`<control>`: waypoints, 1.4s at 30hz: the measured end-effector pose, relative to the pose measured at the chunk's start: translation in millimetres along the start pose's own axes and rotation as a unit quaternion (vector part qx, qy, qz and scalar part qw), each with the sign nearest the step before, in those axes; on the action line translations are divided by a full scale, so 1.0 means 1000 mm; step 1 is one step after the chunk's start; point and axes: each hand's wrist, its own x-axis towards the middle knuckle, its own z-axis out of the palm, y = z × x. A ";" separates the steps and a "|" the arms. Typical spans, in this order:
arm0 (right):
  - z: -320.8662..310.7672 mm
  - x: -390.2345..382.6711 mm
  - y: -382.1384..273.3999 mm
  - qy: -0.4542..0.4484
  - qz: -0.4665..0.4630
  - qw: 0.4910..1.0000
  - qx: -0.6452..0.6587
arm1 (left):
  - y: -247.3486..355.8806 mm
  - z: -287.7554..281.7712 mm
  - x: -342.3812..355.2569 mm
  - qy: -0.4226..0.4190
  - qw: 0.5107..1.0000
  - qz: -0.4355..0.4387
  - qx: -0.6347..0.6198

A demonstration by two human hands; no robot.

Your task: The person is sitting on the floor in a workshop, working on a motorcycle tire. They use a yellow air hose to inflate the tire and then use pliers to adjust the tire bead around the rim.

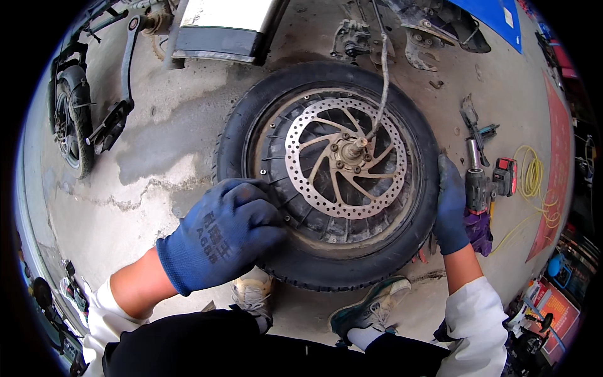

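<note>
A wheel with a black tyre (326, 274) lies flat on the floor in front of me. On its dark hub sits a drilled silver brake disc (339, 204), and a threaded axle (357, 147) rises from the middle. A grey cable (384, 78) runs away from the axle. My left hand (226, 232), in a blue glove, is over the tyre and rim at the near left; its fingers are curled, with the fingertips hidden. Also gloved, my right hand (451, 204) rests along the tyre's right side, its fingers stretched out.
Right of the wheel lie a cordless power tool (478, 188), a purple cloth (478, 232) and a coiled yellow cord (532, 176). A brake caliper (353, 39) is beyond the wheel. A small-wheeled vehicle (74, 119) stands far left. My shoes (370, 308) are close to the tyre.
</note>
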 end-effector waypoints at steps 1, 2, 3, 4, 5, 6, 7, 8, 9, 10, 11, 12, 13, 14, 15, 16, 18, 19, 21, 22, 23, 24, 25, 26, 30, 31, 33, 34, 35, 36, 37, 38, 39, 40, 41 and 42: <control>-0.002 0.000 0.002 -0.003 -0.039 0.998 -0.053 | 0.003 -0.003 0.000 -0.015 1.000 0.008 0.022; -0.006 0.002 0.009 -0.008 -0.075 0.993 -0.096 | 0.003 -0.002 0.002 -0.029 0.998 0.015 0.045; -0.005 0.004 0.015 -0.017 -0.110 0.985 -0.133 | 0.002 -0.001 0.003 -0.008 0.996 0.046 0.075; -0.008 0.003 0.016 -0.038 -0.155 0.969 -0.189 | 0.003 -0.001 0.007 -0.025 0.993 0.067 0.096; -0.012 0.002 0.014 -0.054 -0.203 0.947 -0.242 | 0.004 -0.003 0.011 -0.041 0.988 0.087 0.118; -0.012 0.001 0.014 -0.054 -0.197 0.952 -0.228 | 0.005 -0.007 0.014 -0.059 0.982 0.107 0.141; -0.012 0.002 0.014 -0.055 -0.191 0.957 -0.213 | 0.006 -0.009 0.018 -0.072 0.978 0.123 0.151; -0.012 0.002 0.016 -0.048 -0.183 0.960 -0.206 | 0.005 -0.009 0.022 -0.084 0.975 0.133 0.160; -0.012 0.003 0.017 -0.041 -0.176 0.963 -0.198 | 0.005 -0.010 0.024 -0.096 0.971 0.141 0.170; -0.013 0.004 0.020 -0.027 -0.167 0.966 -0.198 | 0.004 -0.011 0.026 -0.108 0.966 0.149 0.181; -0.013 0.005 0.021 -0.014 -0.158 0.967 -0.198 | 0.002 -0.011 0.027 -0.109 0.969 0.148 0.167; -0.011 0.005 0.021 -0.016 -0.139 0.975 -0.174 | -0.001 -0.011 0.026 -0.111 0.971 0.145 0.154; -0.009 0.006 0.019 -0.019 -0.120 0.981 -0.150 | -0.002 -0.010 0.025 -0.113 0.973 0.141 0.142; -0.008 0.006 0.016 -0.021 -0.102 0.986 -0.127 | -0.003 -0.008 0.022 -0.095 0.981 0.121 0.117; -0.006 0.005 0.012 -0.013 -0.074 0.993 -0.096 | -0.005 -0.004 0.018 -0.077 0.988 0.102 0.091; -0.004 0.004 0.007 -0.005 -0.045 0.997 -0.066 | -0.006 -0.001 0.014 -0.059 0.993 0.084 0.066; -0.007 0.004 0.009 0.001 -0.054 0.996 -0.073 | -0.007 -0.001 0.007 -0.034 0.999 0.038 0.005; -0.011 0.007 0.019 -0.004 -0.088 0.990 -0.111 | -0.009 0.001 0.002 -0.009 0.999 0.020 -0.027; -0.008 0.008 0.022 -0.001 -0.082 0.991 -0.102 | -0.009 0.001 -0.009 0.020 0.998 -0.021 -0.058; -0.001 0.004 0.010 0.007 -0.042 0.998 -0.055 | -0.008 0.001 -0.012 0.026 0.997 -0.029 -0.062; 0.004 0.002 0.001 0.015 -0.001 1.000 -0.008 | -0.007 0.002 -0.015 0.031 0.997 -0.037 -0.067; 0.004 0.000 -0.002 0.014 0.004 1.000 0.000 | -0.007 0.004 -0.017 0.038 0.996 -0.043 -0.073; 0.004 -0.002 -0.004 0.012 0.008 1.000 0.009 | -0.007 0.005 -0.017 0.046 0.996 -0.037 -0.067; 0.005 -0.004 -0.006 0.010 0.013 1.000 0.017 | -0.007 0.006 -0.016 0.053 0.996 -0.031 -0.062; 0.004 -0.005 -0.007 0.012 0.001 1.000 0.001 | -0.004 0.005 -0.012 0.057 0.997 -0.017 -0.054; 0.004 -0.004 -0.006 0.014 0.008 1.000 0.012 | -0.004 0.005 -0.011 0.054 0.997 -0.015 -0.053; 0.003 -0.003 -0.007 0.011 0.003 1.000 0.003 | -0.004 0.005 -0.010 0.048 0.997 -0.009 -0.053; 0.004 -0.004 -0.009 0.007 -0.008 1.000 -0.017 | -0.003 0.006 -0.010 0.044 0.998 -0.011 -0.049; 0.004 -0.005 -0.011 0.003 -0.019 0.999 -0.037 | -0.002 0.007 -0.010 0.040 0.998 -0.013 -0.044; 0.005 -0.006 -0.013 0.003 -0.019 0.999 -0.046 | -0.002 0.007 -0.010 0.036 0.998 -0.014 -0.040; 0.005 -0.007 -0.015 0.004 -0.019 0.998 -0.055 | -0.002 0.007 -0.010 0.036 0.998 -0.010 -0.043; 0.006 -0.007 -0.016 0.004 -0.018 0.998 -0.063 | -0.001 0.007 -0.010 0.035 0.998 -0.006 -0.045; 0.007 -0.007 -0.017 0.008 -0.004 0.999 -0.045 | -0.001 0.007 -0.010 0.036 0.998 -0.001 -0.048; 0.008 -0.007 -0.018 0.012 0.010 1.000 -0.026 | -0.002 0.006 -0.010 0.032 0.998 0.004 -0.061; 0.009 -0.006 -0.018 0.015 0.024 1.000 -0.007 | -0.002 0.005 -0.010 0.029 0.997 0.009 -0.075; 0.005 -0.004 -0.011 0.003 -0.008 1.000 -0.029 | -0.002 0.004 -0.011 0.026 0.996 0.013 -0.088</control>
